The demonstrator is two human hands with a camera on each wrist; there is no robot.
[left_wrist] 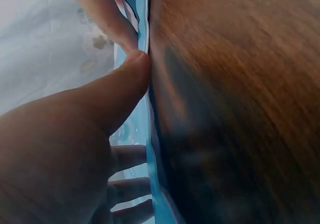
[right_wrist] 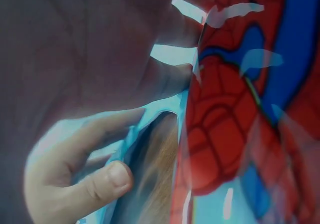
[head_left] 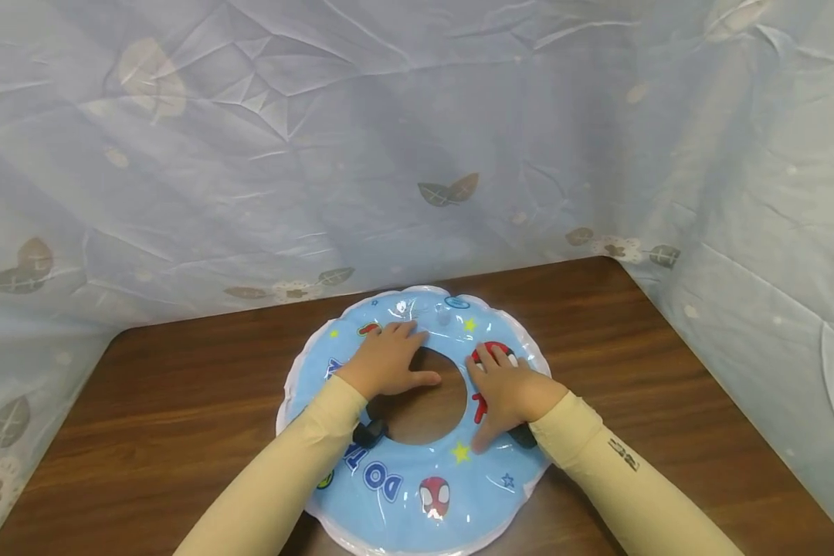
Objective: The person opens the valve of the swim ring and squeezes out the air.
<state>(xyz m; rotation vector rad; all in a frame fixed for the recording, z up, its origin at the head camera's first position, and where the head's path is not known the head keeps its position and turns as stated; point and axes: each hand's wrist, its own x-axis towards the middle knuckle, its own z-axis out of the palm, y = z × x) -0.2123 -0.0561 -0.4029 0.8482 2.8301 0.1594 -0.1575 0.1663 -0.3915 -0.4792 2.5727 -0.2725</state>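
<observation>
A light blue inflatable swim ring (head_left: pixel 483 502) with a pale crimped edge, stars, letters and red cartoon figures lies flat on a brown wooden table (head_left: pixel 181 409). On its far left part rests my left hand (head_left: pixel 385 359), fingers extended and thumb reaching over the centre hole. My right hand (head_left: pixel 507 390) lies spread across the ring's right side, over a red figure. Neither hand curls round the ring. In the right wrist view, a red and blue printed figure (right_wrist: pixel 215 124) sits close to the right hand's fingers, and the left hand (right_wrist: pixel 75 184) shows beyond the hole.
A pale curtain (head_left: pixel 361 154) printed with leaves hangs behind the table and along its right side. Dark wrist devices, one of them a black piece (head_left: pixel 370 434) at the left wrist, show against the ring. Bare wood extends to both sides of it.
</observation>
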